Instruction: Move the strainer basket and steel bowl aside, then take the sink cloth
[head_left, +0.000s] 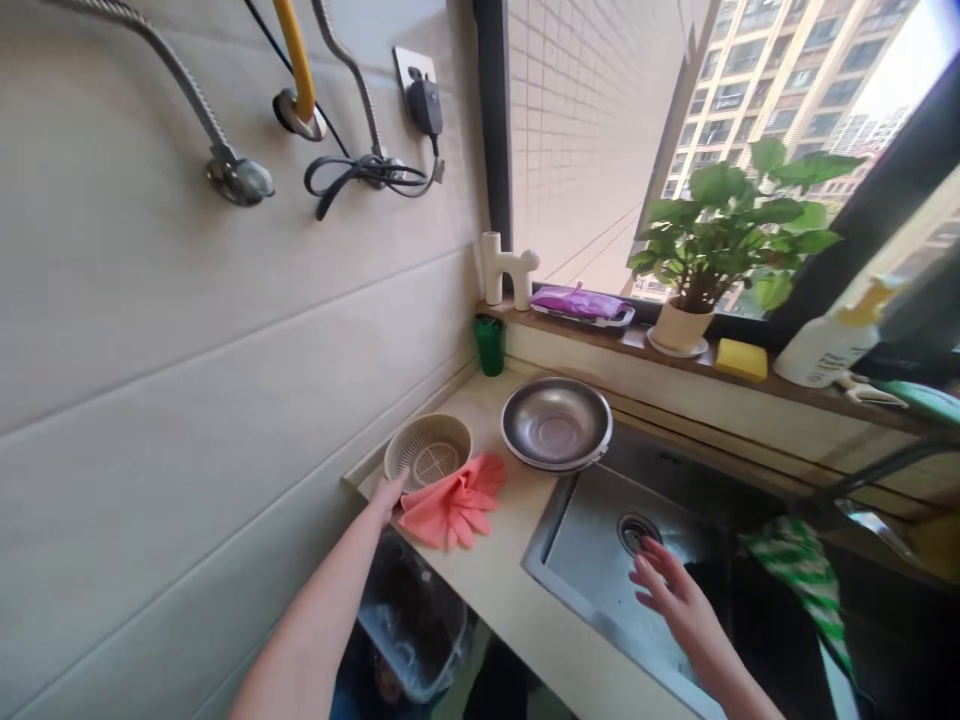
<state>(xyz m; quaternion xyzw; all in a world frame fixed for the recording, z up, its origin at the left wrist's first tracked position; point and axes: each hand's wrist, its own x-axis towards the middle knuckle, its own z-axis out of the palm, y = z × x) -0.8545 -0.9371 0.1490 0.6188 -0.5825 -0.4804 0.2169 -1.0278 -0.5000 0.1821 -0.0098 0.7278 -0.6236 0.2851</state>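
Pale tiled wall (187,330) on the left, with metal hoses, a yellow pipe (296,55) and a plugged-in socket (420,95) with looped black cable. Beige countertop (517,590) runs along it, steel sink (600,560) set in. Wooden windowsill (637,345) holds a potted plant (720,240), yellow sponge (741,360), white bottle (832,345). Big dark-framed window (750,120), bright daylight, high-rise blocks outside. Bin with clear bag (412,630) below the counter.
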